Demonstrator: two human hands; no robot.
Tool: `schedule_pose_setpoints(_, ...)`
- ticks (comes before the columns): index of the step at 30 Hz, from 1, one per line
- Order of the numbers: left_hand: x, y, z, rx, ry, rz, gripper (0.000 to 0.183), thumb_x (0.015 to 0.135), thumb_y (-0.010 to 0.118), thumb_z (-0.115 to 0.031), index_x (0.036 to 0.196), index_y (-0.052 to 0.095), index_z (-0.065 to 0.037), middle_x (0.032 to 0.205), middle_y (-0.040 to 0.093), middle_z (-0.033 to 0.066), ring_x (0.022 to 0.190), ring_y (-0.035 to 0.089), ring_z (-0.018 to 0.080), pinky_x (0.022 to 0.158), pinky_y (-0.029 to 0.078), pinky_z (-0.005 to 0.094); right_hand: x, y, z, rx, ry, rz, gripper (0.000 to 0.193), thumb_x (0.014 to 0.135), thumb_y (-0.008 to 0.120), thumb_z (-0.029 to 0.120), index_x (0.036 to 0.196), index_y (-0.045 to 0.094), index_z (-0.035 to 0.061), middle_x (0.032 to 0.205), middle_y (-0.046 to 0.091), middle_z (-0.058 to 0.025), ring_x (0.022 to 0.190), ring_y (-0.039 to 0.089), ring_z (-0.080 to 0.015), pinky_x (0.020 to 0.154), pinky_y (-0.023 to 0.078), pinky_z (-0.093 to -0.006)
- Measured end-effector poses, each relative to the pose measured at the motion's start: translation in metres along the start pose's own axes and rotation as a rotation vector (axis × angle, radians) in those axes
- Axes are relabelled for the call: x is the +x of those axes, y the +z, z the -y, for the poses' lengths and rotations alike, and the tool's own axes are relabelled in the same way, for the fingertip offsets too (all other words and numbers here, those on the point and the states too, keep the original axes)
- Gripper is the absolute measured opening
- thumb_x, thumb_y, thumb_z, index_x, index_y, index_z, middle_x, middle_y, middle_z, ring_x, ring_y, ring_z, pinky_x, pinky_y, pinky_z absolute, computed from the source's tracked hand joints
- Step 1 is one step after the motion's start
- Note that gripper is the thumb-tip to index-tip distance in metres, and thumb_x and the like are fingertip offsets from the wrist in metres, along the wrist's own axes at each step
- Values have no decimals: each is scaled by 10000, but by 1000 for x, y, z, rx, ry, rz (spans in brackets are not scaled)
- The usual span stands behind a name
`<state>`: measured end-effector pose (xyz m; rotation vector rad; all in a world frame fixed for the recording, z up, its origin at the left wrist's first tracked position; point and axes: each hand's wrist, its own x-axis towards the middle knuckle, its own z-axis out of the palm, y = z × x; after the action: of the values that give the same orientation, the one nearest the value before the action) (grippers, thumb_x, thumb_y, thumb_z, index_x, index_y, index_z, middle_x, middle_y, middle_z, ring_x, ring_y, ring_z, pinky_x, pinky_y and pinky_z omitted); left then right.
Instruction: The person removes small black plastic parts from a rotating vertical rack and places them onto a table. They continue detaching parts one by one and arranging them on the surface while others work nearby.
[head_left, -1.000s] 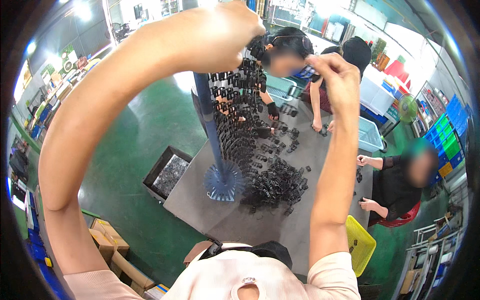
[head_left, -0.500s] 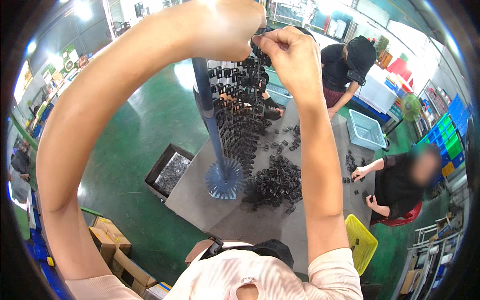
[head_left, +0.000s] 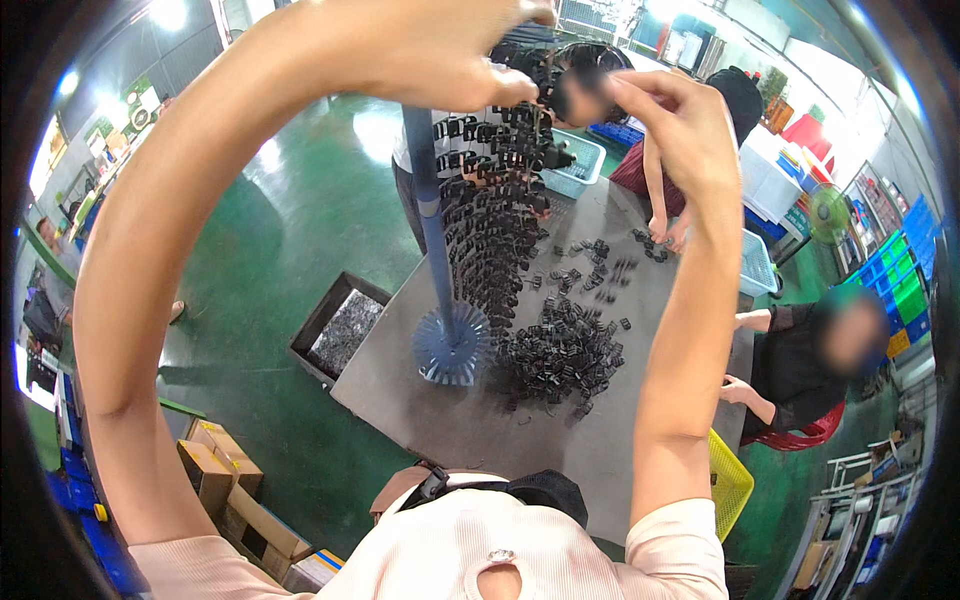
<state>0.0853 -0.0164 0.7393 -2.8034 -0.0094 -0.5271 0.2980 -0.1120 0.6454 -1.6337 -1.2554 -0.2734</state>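
Note:
A tall stand with a blue post (head_left: 425, 190) rises from a finned round base (head_left: 452, 350). Columns of small black clip-like parts (head_left: 485, 215) hang beside the post. At the top, my left hand (head_left: 430, 60) is curled round the edge of the stand's upper end. Its thumb rests by the topmost black parts, and the upper edge of the view cuts off some fingers. To the right, apart from the stand, my right hand (head_left: 690, 125) is raised with thumb and forefinger pinched together. Anything between those fingertips is too small to make out.
A loose pile of black parts (head_left: 565, 355) lies on the grey table (head_left: 480, 445). Blue baskets (head_left: 575, 165), a yellow basket (head_left: 732, 480) and a dark crate (head_left: 340, 325) stand around it. One co-worker (head_left: 800, 360) sits at the right; others are across the table. Cardboard boxes (head_left: 215, 460) stand lower left.
My right hand has moved away from the top of the stand toward the right. My left hand stays at the top, its thumb now in sight. A co-worker across the table has leaned in.

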Motion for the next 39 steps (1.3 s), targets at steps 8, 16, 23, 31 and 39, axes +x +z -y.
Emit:
schedule_pose_setpoints(8,27,-5,-17,39,-319,282,267,786,599,-48,1024,638,67,861,667,280,781,692,381,657,567,431,4,34,13,130,-132,-138,194,820,703,181,926,753,28,744,677,-45,693,584,-117,747,452,-264)
schedule_pose_setpoints(16,9,5,18,-70,-212,245,441,806,524,-25,1234,559,77,1028,661,277,865,673,337,804,560,401,8,-29,-37,-218,84,112,282,856,709,285,972,747,31,841,694,-56,756,604,-122,739,477,-292)
schedule_pose_setpoints(23,13,-6,1,-59,-50,131,332,771,569,-88,1055,615,79,950,654,289,916,656,405,832,527,442,10,42,10,232,-83,2,272,835,729,264,975,750,31,748,675,-55,549,594,-99,540,473,-260)
schedule_pose_setpoints(31,18,-8,-15,33,-244,215,358,766,535,25,1107,631,78,973,663,283,881,676,386,798,557,420,9,-4,-21,163,102,49,239,866,689,224,977,741,20,876,703,-106,802,656,-131,719,495,-277)
schedule_pose_setpoints(39,16,11,23,-71,6,81,444,809,587,-109,1177,572,139,1152,610,313,1091,604,392,997,468,401,3,-1,-4,-19,60,23,322,832,737,267,1037,735,19,932,694,-90,811,643,-146,741,498,-271)
